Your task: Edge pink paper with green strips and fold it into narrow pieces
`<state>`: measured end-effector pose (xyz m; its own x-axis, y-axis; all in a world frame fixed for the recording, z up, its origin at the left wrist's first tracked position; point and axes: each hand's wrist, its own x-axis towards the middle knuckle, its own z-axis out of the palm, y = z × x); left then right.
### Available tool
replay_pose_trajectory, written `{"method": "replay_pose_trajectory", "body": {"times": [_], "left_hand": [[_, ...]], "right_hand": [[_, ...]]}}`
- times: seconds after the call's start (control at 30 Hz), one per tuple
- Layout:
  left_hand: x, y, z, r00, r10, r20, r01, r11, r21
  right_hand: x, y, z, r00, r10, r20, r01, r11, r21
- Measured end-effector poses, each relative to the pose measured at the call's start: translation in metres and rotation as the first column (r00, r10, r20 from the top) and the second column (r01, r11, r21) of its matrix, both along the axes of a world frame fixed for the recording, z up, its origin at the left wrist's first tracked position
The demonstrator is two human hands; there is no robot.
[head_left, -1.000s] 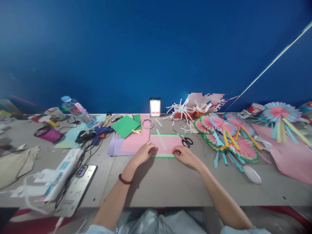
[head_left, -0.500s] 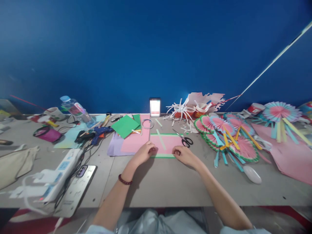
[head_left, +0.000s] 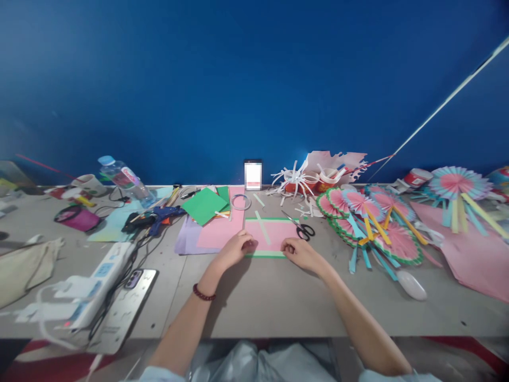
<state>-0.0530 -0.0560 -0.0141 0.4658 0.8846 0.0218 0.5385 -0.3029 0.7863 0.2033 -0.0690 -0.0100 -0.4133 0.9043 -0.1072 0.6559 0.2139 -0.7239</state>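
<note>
Dark object [head_left: 3,235] shifts toward the left edge; left hand [head_left: 237,248] and right hand [head_left: 303,253] curl at green-edged pink paper [head_left: 280,233], grip not discernible.

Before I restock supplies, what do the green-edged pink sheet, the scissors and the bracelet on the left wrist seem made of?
Green-edged pink sheet: likely paper, matte, flat without shine. Scissors: probably metal blades, greyish, with smooth black handles, likely plastic. Bracelet: dark red beads, perhaps wood or plastic; finish unclear.

The green-edged pink sheet [head_left: 283,231] is smooth, matt paper; the bottle [head_left: 128,178] is clear, glossy plastic, the scissors [head_left: 298,225] metal-bladed, the beige bag [head_left: 29,268] matt cloth.
</note>
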Motion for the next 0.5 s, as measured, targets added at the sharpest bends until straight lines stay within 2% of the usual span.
{"method": "replay_pose_trajectory", "body": {"times": [0.5], "left_hand": [[-0.0002,-0.0002,0.0001,1.0,-0.013,-0.004,0.013,1.0,0.005]], "right_hand": [[-0.0003,-0.0004,0.0034,1.0,0.008,0.01,-0.008,1.0,-0.004]]}}
